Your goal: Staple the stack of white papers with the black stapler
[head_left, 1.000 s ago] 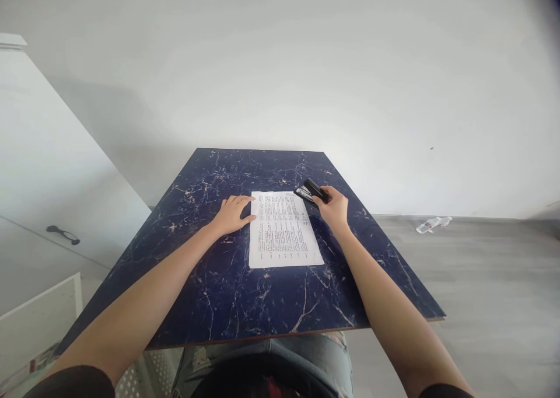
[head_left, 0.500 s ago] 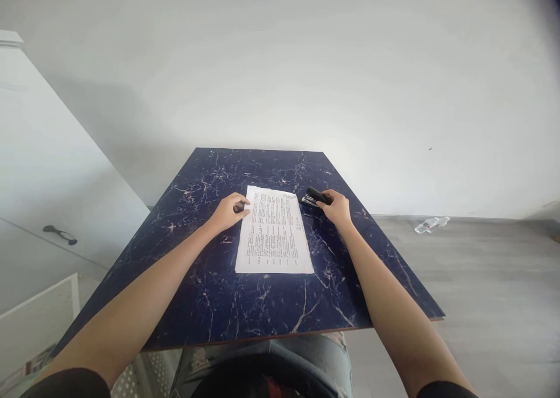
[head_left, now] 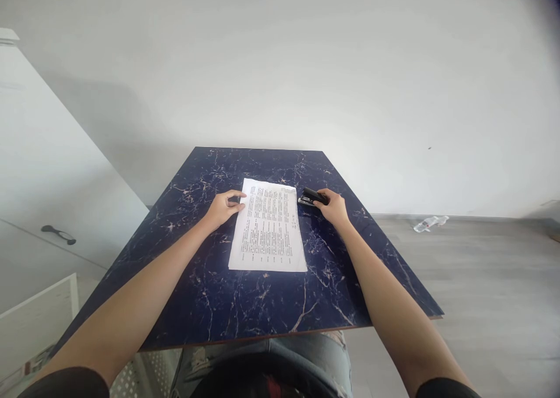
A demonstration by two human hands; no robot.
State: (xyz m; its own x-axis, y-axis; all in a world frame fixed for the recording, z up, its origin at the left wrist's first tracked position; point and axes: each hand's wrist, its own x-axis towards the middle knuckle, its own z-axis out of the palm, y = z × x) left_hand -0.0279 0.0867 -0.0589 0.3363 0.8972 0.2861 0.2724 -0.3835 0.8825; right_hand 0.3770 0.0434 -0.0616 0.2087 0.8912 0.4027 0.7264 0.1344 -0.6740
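Printed paper sheets lie on a dark blue marbled table, with the edges of more than one sheet showing at the lower left. My left hand pinches their left edge near the far corner, thumb and forefinger on the paper. On the other side, my right hand is wrapped round a black stapler. The stapler's front end points left at the sheets' upper right edge; whether the paper lies between its jaws I cannot tell.
A white cabinet with a dark handle stands at the left. Behind the table is a pale wall. A clear crumpled plastic item lies on the grey floor to the right.
The sheets have shifted a little left and away from me along with my left hand. My right hand and the stapler have moved slightly left, the stapler now lying flatter.
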